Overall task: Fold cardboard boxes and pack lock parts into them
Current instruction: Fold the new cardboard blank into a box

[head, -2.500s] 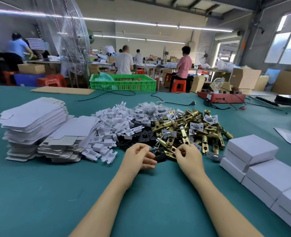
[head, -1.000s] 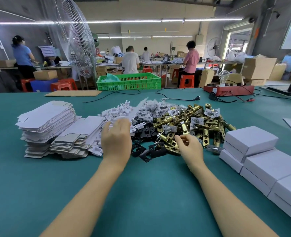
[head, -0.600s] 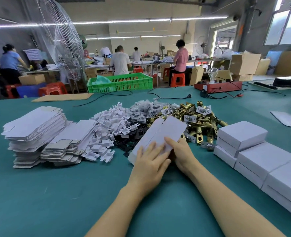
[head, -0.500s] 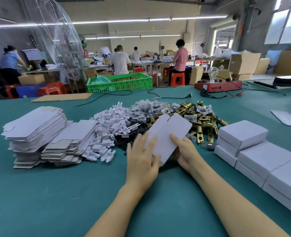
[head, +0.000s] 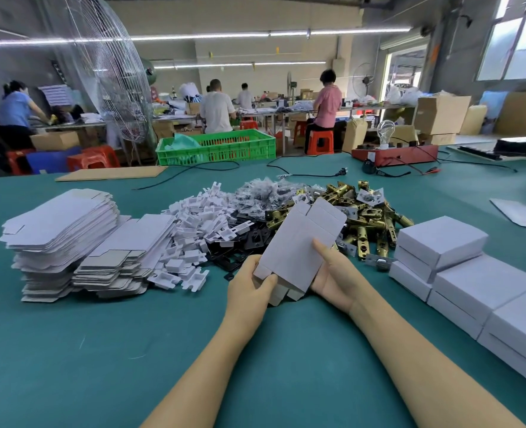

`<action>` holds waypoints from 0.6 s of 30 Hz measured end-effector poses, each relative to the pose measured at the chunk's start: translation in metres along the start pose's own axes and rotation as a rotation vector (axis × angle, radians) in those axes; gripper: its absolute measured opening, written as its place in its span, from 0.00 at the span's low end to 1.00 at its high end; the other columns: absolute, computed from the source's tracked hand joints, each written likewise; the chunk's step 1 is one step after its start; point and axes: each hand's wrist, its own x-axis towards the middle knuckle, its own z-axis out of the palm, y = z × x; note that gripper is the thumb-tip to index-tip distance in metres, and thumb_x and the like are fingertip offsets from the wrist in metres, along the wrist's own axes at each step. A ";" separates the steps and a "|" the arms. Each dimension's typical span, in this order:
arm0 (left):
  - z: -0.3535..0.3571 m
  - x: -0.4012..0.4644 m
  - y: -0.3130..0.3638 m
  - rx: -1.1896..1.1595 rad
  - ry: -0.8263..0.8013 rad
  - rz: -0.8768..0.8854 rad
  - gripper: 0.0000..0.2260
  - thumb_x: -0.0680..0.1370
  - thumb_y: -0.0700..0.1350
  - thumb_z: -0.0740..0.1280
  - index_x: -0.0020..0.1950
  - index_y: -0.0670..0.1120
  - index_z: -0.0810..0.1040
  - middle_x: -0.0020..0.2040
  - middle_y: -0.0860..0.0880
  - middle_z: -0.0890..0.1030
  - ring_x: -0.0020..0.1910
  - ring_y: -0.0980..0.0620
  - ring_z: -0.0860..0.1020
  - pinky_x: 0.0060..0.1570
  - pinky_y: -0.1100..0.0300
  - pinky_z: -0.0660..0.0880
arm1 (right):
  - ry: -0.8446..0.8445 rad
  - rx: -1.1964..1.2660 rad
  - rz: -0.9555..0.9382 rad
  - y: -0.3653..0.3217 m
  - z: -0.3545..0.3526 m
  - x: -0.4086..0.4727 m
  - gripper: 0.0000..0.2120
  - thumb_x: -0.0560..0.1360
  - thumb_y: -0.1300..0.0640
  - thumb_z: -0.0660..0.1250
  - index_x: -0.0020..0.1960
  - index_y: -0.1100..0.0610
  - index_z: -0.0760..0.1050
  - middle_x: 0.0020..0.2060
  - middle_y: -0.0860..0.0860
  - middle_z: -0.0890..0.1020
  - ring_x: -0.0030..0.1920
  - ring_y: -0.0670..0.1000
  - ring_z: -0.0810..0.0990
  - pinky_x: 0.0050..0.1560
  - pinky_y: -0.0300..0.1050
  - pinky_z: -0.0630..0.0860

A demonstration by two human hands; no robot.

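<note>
A flat white cardboard box blank [head: 298,242] is held tilted above the green table [head: 101,350]. My left hand [head: 249,288] grips its lower left corner, thumb on top. My right hand [head: 335,279] holds its right edge from below, thumb lying across the white face. Behind it lie a pile of brass latch parts [head: 369,223], black plates [head: 243,245], white plastic pieces [head: 200,230] and small clear bags [head: 261,193]. Stacks of flat box blanks [head: 61,230] stand at the left. Closed white boxes [head: 440,242] are stacked at the right.
Cables [head: 193,168], a cardboard sheet [head: 110,173], a green crate [head: 215,146] and a red device with a bulb [head: 391,152] sit at the table's far side. A loose flat sheet [head: 520,214] lies far right. People work at benches behind.
My left hand fetched a flat box blank from the left stacks and brought it to the middle. Both hands now hold it, lifted and tilted, with my left hand shifted to its lower corner.
</note>
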 end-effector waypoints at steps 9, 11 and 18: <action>0.006 0.001 -0.002 0.342 0.174 0.144 0.16 0.80 0.47 0.66 0.67 0.49 0.73 0.57 0.52 0.75 0.53 0.52 0.74 0.49 0.60 0.67 | -0.123 -0.087 0.100 0.003 0.006 -0.004 0.18 0.83 0.49 0.53 0.69 0.55 0.69 0.62 0.55 0.80 0.60 0.56 0.79 0.50 0.54 0.80; 0.005 0.002 -0.003 0.429 0.197 0.152 0.20 0.80 0.46 0.65 0.72 0.48 0.69 0.61 0.50 0.73 0.56 0.50 0.73 0.54 0.54 0.70 | -0.123 -0.158 0.088 0.006 0.008 -0.003 0.18 0.83 0.50 0.53 0.70 0.54 0.68 0.62 0.54 0.79 0.62 0.57 0.78 0.54 0.56 0.79; 0.006 0.005 -0.003 0.569 0.212 0.150 0.19 0.82 0.48 0.60 0.72 0.45 0.68 0.64 0.48 0.73 0.61 0.46 0.72 0.56 0.50 0.66 | -0.051 -0.298 0.033 0.016 0.016 0.001 0.17 0.82 0.48 0.55 0.67 0.52 0.70 0.57 0.52 0.82 0.57 0.55 0.81 0.51 0.52 0.80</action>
